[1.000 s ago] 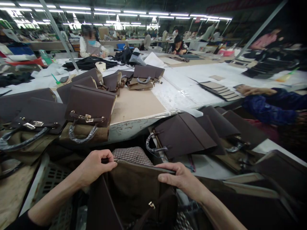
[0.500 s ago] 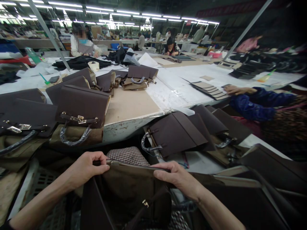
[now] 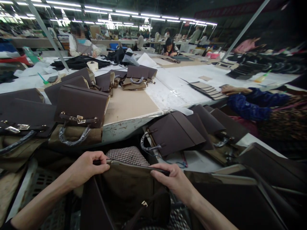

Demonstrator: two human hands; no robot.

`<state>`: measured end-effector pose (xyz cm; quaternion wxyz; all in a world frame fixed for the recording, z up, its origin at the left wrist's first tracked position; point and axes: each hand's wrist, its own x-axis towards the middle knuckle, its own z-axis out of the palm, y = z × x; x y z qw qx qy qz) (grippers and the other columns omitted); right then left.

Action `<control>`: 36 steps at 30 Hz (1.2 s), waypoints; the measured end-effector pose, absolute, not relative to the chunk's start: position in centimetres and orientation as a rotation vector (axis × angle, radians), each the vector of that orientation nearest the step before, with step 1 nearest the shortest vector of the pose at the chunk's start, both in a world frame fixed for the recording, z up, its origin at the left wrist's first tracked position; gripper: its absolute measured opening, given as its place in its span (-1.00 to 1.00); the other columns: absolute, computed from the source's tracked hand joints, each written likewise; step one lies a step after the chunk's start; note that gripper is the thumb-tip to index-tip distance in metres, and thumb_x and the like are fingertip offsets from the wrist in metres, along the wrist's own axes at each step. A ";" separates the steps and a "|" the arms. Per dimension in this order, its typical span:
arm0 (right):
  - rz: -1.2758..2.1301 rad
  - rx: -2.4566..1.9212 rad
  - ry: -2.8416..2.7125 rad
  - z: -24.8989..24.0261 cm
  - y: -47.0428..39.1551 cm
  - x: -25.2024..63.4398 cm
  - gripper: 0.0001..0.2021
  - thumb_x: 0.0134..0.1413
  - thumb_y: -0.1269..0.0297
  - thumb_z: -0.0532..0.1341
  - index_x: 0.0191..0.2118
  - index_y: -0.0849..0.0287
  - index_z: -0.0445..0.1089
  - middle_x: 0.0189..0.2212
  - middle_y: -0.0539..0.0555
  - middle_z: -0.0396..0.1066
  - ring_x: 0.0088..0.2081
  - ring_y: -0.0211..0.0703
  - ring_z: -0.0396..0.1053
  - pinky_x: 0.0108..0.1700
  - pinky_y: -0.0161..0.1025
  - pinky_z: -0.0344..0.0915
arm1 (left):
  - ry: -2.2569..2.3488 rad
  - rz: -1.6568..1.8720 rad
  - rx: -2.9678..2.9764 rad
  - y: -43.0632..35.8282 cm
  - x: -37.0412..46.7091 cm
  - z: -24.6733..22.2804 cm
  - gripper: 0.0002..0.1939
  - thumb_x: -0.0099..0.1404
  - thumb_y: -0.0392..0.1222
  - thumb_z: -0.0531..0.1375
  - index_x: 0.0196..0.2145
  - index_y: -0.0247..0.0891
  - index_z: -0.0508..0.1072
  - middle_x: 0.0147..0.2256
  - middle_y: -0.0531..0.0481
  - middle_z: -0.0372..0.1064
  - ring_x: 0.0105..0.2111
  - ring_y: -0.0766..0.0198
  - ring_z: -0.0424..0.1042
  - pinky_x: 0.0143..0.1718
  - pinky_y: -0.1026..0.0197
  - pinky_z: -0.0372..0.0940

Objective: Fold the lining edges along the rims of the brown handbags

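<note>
Olive-brown cloth lines the open dark brown bag (image 3: pixel 129 183) that I have just past six o'clock in my feed, low and close to the camera. Both bare hands are on its far upper edge. At eight o'clock I see the left hand (image 3: pixel 87 169), thumb and forefinger closed in a pinch on the left end of that edge. Between five and six o'clock, the right hand (image 3: pixel 174 179) grips farther along, thumb flat on the near face and fingers over the top; the edge runs fairly straight between them. Inside the bag, at six o'clock, I can make out a small gold-coloured metal clasp (image 3: pixel 144 203) on a dark strap.

Brown-and-white checked cloth (image 3: pixel 129 155) shows at seven o'clock, just beyond the edge. Outside the left forearm, at eight o'clock, is a whitish plastic crate (image 3: pixel 43 179) with slotted walls. At nine o'clock I have a dark brown bag with gold-coloured fittings (image 3: pixel 82 103), its plastic-wrapped handle hanging toward me. Another dark brown bag with a lengthwise seam (image 3: pixel 177 132) lies tilted at four o'clock. Between two and three, a co-worker's hand (image 3: pixel 236 90) reaches in from a shiny blue sleeve (image 3: pixel 249 107), near overlapping tan, dark-edged panels (image 3: pixel 205 90).
</note>
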<state>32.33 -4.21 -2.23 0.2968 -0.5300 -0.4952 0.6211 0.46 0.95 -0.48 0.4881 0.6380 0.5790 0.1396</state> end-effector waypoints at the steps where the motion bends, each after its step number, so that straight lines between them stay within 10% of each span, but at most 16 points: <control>1: 1.589 -1.435 -1.361 -2.2 -4.3 32.2 -0.62 0.06 0.01 0.29 -0.10 0.16 0.56 -0.31 0.07 0.57 -0.24 -0.03 0.47 -0.21 -0.23 0.38 | 1.413 0.346 1.550 0.9 0.5 -0.5 -0.76 0.14 -0.04 0.26 -0.50 -0.25 0.37 -0.26 -0.02 0.52 -0.17 0.06 0.45 -0.09 0.12 0.24; 16: 1.618 -1.295 -2.301 2.0 0.8 31.5 -0.66 0.22 0.19 0.08 -0.56 0.19 0.25 -0.62 -0.09 -0.02 -0.55 -0.33 -0.04 -0.56 -0.32 -0.09 | 1.438 0.509 1.499 0.4 0.8 -0.7 -0.79 0.10 -0.09 0.26 -0.51 -0.27 0.39 -0.36 -0.02 0.50 -0.31 0.18 0.40 -0.23 0.18 0.23; 26: 1.242 -0.820 -2.785 1.9 3.1 25.5 -0.80 0.28 0.26 0.04 -0.15 0.19 0.36 -0.36 0.06 0.42 -0.40 -0.20 0.32 -0.36 -0.30 0.18 | 1.398 0.579 1.513 -0.3 0.5 -0.6 -0.81 0.12 -0.10 0.25 -0.48 -0.28 0.39 -0.37 0.00 0.47 -0.34 0.21 0.38 -0.29 0.22 0.22; 36: 1.499 -0.797 -2.626 1.6 3.4 25.2 -0.79 0.28 0.31 0.05 -0.15 0.18 0.41 -0.42 -0.03 0.35 -0.41 -0.26 0.28 -0.35 -0.34 0.18 | 1.436 0.653 1.506 -1.0 0.2 -1.4 -0.79 0.15 -0.09 0.26 -0.48 -0.28 0.40 -0.33 -0.01 0.50 -0.33 0.21 0.40 -0.29 0.23 0.23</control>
